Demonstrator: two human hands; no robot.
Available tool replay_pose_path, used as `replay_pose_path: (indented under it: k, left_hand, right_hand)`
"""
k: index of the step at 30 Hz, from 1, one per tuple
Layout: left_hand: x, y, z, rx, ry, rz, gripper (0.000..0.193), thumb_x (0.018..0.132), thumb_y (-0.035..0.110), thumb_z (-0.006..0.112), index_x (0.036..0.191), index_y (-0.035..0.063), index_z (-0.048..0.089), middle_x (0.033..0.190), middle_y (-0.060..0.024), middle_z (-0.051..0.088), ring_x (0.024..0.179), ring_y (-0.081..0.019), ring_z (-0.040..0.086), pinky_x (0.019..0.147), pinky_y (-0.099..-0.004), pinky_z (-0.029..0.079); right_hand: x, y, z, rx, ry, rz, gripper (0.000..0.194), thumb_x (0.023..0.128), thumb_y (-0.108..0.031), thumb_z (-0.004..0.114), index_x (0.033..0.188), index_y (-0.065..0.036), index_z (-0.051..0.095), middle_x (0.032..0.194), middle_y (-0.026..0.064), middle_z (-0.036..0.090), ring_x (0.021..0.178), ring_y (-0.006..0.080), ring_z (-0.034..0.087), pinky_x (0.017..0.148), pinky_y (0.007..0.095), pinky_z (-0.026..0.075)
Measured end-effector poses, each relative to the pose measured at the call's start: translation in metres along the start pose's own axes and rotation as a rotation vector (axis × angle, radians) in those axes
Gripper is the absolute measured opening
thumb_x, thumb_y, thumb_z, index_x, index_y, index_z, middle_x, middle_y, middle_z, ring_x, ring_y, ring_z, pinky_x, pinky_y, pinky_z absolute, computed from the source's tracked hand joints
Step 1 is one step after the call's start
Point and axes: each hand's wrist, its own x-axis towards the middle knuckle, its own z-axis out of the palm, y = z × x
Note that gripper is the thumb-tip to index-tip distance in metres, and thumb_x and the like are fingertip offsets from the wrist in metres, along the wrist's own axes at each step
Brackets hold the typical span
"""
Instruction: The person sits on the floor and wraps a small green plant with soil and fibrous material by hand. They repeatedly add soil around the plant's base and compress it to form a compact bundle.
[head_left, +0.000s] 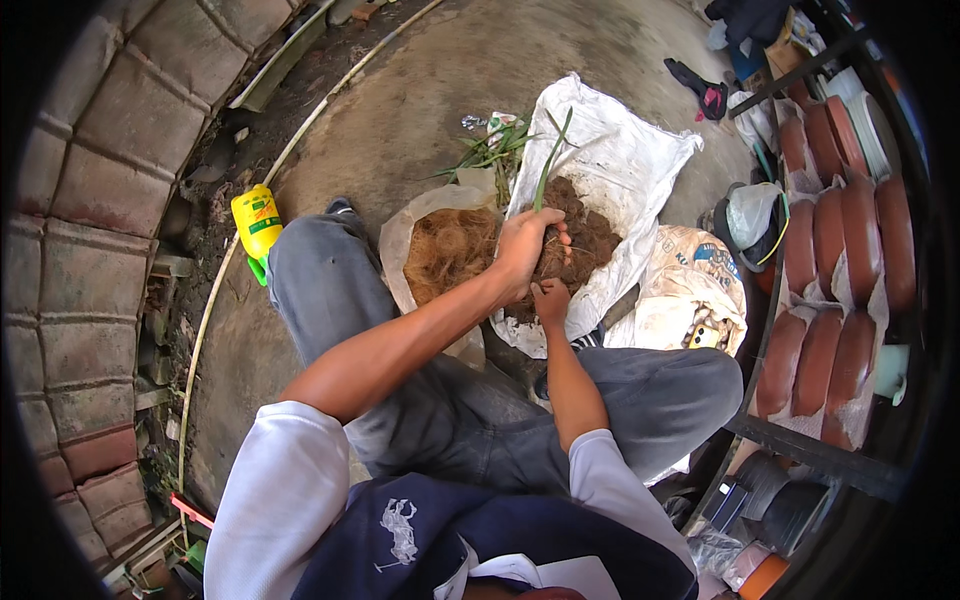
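Note:
My left hand (525, 244) is closed around the base of a green plant (551, 169) with long narrow leaves that point up and away from me. Thin strands, perhaps roots, show by its fingers. Just below it, my right hand (553, 300) has its fingertips drawn together at the near side of the dark brown soil (592, 240); whether anything is between them is too small to tell. This soil lies heaped on an opened white woven sack (626, 165). Left of the hands, a pale bag (395, 232) with a rolled rim holds brown coconut fibre (450, 244).
Cut green leaves (491, 154) lie beyond the fibre bag. A yellow bottle (256, 221) with a green top lies beside my left knee. To the right are a stained printed sack (686, 277) and a rack of reddish-brown pots (829, 232). A pale pipe (300, 139) runs along the left.

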Motion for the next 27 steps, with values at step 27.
replay_pose_path:
  k: [27]
  left_hand:
    - [-0.002,0.005,0.000,-0.035,0.004,0.011,0.019,0.088,0.020,0.058,0.088,0.0010,0.056,0.074,-0.0097,0.060,0.062,-0.0193,0.059,0.059,-0.0326,0.053]
  right_hand:
    - [-0.015,0.000,0.023,0.085,0.094,0.122,0.029,0.079,-0.015,0.073,0.101,-0.002,0.061,0.086,0.0105,0.060,0.079,0.0225,0.061,0.076,0.0347,0.050]
